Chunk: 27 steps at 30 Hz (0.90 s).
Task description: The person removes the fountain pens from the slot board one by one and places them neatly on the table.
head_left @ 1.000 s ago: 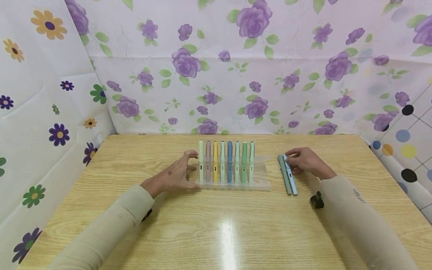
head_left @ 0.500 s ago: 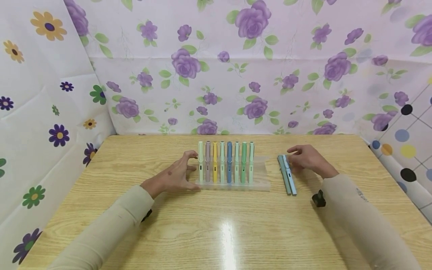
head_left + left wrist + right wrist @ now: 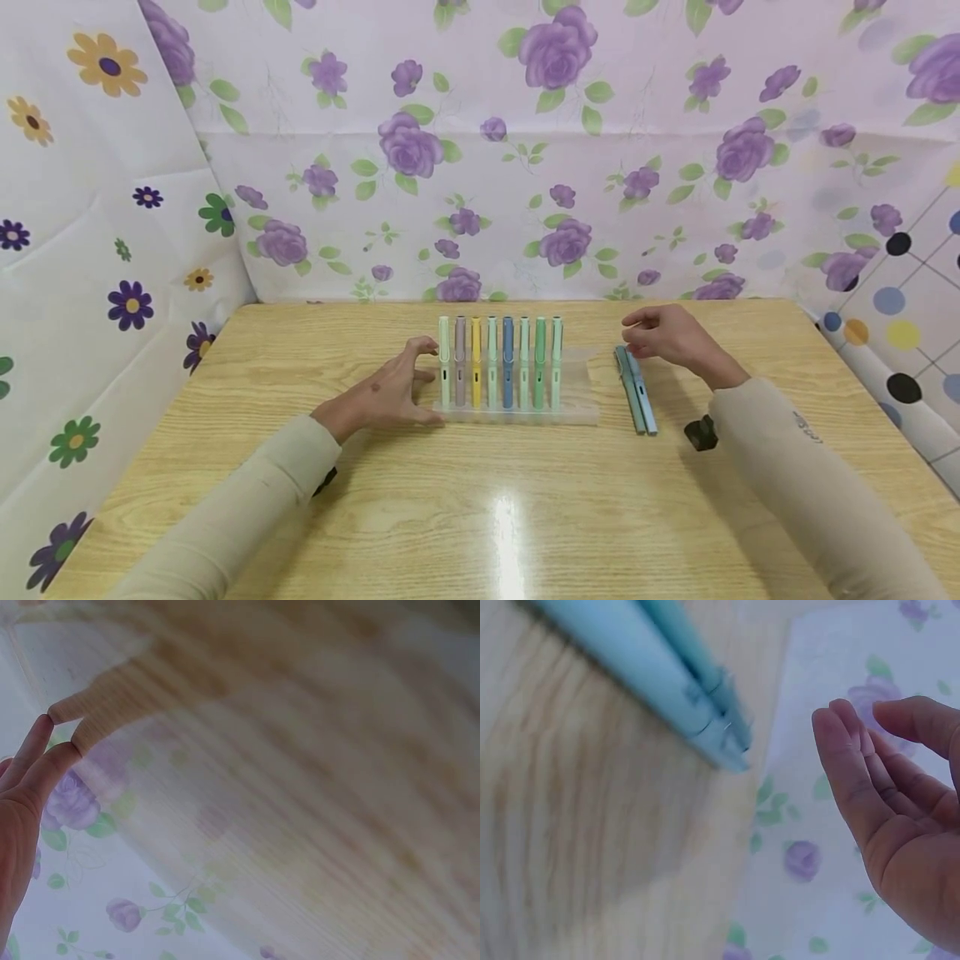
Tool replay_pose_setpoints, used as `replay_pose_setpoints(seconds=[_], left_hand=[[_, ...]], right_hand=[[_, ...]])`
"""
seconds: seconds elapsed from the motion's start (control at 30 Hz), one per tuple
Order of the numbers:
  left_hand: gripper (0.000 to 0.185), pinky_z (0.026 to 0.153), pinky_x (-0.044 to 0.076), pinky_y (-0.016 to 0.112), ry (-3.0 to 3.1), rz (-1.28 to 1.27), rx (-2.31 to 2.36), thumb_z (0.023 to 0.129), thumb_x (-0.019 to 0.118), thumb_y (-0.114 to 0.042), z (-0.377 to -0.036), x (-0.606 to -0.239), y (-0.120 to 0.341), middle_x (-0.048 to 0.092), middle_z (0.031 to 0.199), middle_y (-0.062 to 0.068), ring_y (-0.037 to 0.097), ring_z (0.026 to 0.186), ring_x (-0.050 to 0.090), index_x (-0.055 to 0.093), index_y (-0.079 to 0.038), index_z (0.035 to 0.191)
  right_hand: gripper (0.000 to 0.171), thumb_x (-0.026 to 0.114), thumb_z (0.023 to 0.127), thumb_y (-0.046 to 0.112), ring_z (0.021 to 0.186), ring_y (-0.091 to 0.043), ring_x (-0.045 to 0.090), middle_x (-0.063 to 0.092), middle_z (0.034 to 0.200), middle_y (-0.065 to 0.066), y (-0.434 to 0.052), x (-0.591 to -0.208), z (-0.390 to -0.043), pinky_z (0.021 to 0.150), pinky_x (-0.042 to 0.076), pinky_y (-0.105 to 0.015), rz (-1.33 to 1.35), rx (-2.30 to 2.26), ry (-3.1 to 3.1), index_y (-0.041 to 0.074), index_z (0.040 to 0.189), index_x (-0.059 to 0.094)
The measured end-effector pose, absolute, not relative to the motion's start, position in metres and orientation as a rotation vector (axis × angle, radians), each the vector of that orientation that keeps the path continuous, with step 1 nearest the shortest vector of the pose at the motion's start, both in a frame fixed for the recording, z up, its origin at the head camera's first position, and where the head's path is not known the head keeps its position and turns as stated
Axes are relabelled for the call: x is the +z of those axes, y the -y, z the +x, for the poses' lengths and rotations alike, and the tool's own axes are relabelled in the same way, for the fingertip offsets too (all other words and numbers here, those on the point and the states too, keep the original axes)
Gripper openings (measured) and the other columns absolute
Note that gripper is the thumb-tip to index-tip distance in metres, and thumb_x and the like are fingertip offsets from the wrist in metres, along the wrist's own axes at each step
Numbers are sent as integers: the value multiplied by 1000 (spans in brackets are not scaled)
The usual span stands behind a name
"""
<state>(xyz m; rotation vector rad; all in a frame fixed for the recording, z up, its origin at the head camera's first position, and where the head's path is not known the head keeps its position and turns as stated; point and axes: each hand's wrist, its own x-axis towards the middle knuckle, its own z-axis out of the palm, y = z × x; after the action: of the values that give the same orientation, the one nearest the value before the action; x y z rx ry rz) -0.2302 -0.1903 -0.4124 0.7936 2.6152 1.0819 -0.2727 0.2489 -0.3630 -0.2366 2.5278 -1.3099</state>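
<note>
A clear tray (image 3: 579, 390) on the wooden table (image 3: 495, 500) holds several pastel pens (image 3: 498, 362) side by side. My left hand (image 3: 422, 377) rests at the tray's left end, its straight fingers (image 3: 46, 754) against the leftmost pale green pen (image 3: 444, 362). Two loose pens lie right of the tray: a grey-green pen (image 3: 628, 392) and a light blue pen (image 3: 645, 400). My right hand (image 3: 647, 335) hovers just above their far ends with loosely curled fingers (image 3: 855, 780), holding nothing. In the right wrist view the two pens (image 3: 660, 682) lie apart from the hand.
Floral sheets wall in the table at the back (image 3: 525, 167), the left (image 3: 97, 250) and the right (image 3: 900, 317). Bare wood stretches in front of the tray. A small black wrist mount (image 3: 701, 433) sits under my right forearm.
My right hand let go of the light blue pen and rose up and back from the two loose pens. The left hand has stayed at the tray.
</note>
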Motion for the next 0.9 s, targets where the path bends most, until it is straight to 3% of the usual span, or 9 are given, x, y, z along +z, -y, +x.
replay_pose_setpoints(seconds=[0.4,0.67,0.9], left_hand=[[102,107,38,59,-2615,809,1080,75,91,-26,-230,-413,191,29,152,19,38,126,56,16,-18,144],[102,106,39,60,-2620,801,1054,76,90,-26,-230,-413,191,28,152,20,38,126,55,15,-16,145],[102,105,41,59,-2626,815,1055,76,90,-25,-230,-413,191,29,152,20,38,125,56,15,-16,144]], right_hand=[[35,58,103,13,109,-41,65,65,118,-26,-217,-341,-263,90,55,-45,-355,-1303,-2580,-9,130,56],[33,59,102,11,105,-31,68,66,118,-24,-202,-330,-261,87,57,-35,-435,-1312,-2585,-8,129,58],[35,63,100,13,105,-34,67,68,117,-20,-190,-332,-260,91,54,-47,-552,-1305,-2604,-5,130,60]])
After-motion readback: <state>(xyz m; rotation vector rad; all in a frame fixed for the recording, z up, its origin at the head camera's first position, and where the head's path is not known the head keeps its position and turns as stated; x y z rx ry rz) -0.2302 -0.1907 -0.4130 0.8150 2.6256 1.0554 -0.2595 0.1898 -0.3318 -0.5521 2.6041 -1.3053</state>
